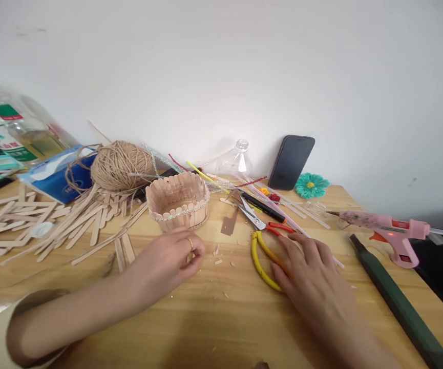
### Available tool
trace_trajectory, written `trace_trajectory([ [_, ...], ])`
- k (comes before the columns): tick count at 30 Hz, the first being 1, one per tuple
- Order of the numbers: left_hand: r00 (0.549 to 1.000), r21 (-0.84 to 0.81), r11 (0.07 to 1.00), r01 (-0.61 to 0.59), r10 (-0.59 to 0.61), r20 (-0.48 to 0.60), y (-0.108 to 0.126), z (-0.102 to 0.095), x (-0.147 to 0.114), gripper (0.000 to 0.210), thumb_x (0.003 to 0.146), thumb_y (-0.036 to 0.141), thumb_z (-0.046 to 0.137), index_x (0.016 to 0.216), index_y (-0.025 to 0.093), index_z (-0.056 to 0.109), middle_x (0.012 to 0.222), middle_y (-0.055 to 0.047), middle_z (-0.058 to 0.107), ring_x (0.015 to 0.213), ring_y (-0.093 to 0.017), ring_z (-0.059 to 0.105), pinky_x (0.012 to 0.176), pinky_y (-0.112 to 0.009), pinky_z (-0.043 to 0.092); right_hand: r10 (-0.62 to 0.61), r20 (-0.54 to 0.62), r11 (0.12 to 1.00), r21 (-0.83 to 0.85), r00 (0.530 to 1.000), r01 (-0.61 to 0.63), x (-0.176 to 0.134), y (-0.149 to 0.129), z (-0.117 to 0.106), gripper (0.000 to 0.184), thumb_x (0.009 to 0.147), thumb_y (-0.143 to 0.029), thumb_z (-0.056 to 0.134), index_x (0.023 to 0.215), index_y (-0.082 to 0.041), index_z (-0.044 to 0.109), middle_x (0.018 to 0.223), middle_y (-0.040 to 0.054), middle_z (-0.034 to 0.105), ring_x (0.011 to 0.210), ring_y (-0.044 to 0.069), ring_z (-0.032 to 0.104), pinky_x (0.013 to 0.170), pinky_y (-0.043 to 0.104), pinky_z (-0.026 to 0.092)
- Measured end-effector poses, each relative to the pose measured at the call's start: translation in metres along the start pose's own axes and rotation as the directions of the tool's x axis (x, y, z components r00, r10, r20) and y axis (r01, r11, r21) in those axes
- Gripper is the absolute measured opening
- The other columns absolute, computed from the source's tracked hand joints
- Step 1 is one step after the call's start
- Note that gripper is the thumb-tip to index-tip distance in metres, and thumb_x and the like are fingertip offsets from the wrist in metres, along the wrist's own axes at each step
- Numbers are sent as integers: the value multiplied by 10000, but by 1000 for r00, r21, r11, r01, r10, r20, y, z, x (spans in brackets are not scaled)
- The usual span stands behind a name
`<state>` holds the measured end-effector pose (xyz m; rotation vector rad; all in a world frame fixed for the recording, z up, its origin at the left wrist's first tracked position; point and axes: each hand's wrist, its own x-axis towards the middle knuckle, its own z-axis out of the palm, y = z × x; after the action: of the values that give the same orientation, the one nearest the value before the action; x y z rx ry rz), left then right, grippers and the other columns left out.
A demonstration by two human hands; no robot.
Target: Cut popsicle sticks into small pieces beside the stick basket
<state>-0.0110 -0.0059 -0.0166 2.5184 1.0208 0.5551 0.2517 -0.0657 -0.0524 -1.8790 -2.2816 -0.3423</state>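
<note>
My left hand point(175, 256), a ring on one finger, is curled in a pinch just in front of a small oval basket of wooden sticks point(155, 210). Whatever its fingertips may hold is hidden. A glittery pipe cleaner point(186, 210) runs around the basket's front near the rim. With fingers apart, my right hand point(313, 271) rests over red-handled scissors point(277, 227) and yellow-handled pliers point(257, 264). Its thumb is at a yellow handle and its fingertips are by the red one. Bits of wood point(217, 256) lie between my hands.
Left are a twine ball point(121, 166), scattered craft sticks point(86, 223) and a blue packet point(65, 177). Behind stand a clear bottle top point(240, 161) and a phone point(292, 161), with a marker point(263, 206) and teal flower point(311, 185). A pink glue gun point(386, 225) and dark green bar point(398, 297) lie right.
</note>
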Motion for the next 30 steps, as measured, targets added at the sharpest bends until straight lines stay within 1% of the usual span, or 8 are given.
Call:
trace_trajectory([
  [4, 992, -144, 982, 125, -121, 37, 0, -2, -10, 142, 781, 93, 461, 789, 176, 577, 742, -4, 646, 673, -123, 596, 626, -240, 481, 20, 25, 998, 52, 999, -21, 4, 8, 4, 423, 817, -301, 482, 1180, -85, 502, 1079, 193, 612, 1006, 345, 555, 823, 504, 474],
  [8, 999, -162, 986, 46, -48, -12, -2, -3, -15, 160, 818, 117, 462, 808, 186, 606, 750, -3, 643, 714, -129, 598, 658, -254, 473, 174, 115, 953, 230, 978, -197, 7, 21, 3, 414, 755, -283, 533, 1133, -113, 542, 1034, 168, 653, 927, 325, 617, 763, 465, 507],
  [13, 999, -195, 979, 50, -49, 11, -5, -5, -16, 178, 815, 97, 464, 764, 179, 613, 740, -3, 627, 718, -127, 594, 656, -246, 463, 290, 306, 652, 631, 907, -421, 7, 37, -10, 340, 746, -331, 583, 1048, -176, 592, 907, 91, 716, 755, 257, 685, 636, 359, 556],
  [17, 997, -239, 968, 74, -70, 25, -7, -3, -18, 180, 829, 123, 466, 827, 191, 633, 797, -11, 645, 759, -133, 601, 679, -251, 468, 321, 359, 527, 701, 876, -480, 4, 44, -25, 269, 664, -368, 698, 883, -223, 639, 730, 37, 690, 627, 240, 652, 519, 332, 545],
  [19, 990, -260, 956, 136, -123, 65, -7, -3, -19, 160, 831, 141, 479, 847, 191, 630, 814, -11, 654, 769, -137, 605, 686, -256, 472, 295, 360, 375, 809, 885, -454, 0, 46, -27, 184, 729, -410, 645, 755, -235, 593, 600, -9, 594, 505, 178, 564, 553, 347, 551],
  [22, 979, -264, 944, 197, -173, 112, -6, -4, -19, 136, 819, 139, 490, 793, 182, 616, 779, -4, 657, 748, -138, 606, 670, -252, 472, 284, 268, 124, 942, 921, -313, -4, 43, -27, 277, 814, -450, 551, 643, -237, 506, 559, -41, 462, 472, 129, 451, 730, 398, 547],
  [26, 985, -247, 959, 142, -113, 128, -3, -3, -20, 156, 819, 125, 471, 760, 186, 602, 746, 5, 646, 723, -130, 599, 650, -235, 460, 402, 106, 101, 982, 909, -160, -5, 28, -33, 335, 746, -542, 596, 629, -232, 547, 656, -10, 440, 579, 155, 458, 628, 366, 559],
  [30, 988, -210, 974, 89, -59, 144, -2, 3, -24, 171, 837, 131, 431, 801, 189, 587, 759, -3, 634, 725, -137, 593, 648, -241, 456, 546, 89, 86, 983, 833, -162, -5, 17, -49, 317, 704, -514, 640, 603, -232, 537, 658, 0, 426, 584, 183, 496, 458, 308, 497],
])
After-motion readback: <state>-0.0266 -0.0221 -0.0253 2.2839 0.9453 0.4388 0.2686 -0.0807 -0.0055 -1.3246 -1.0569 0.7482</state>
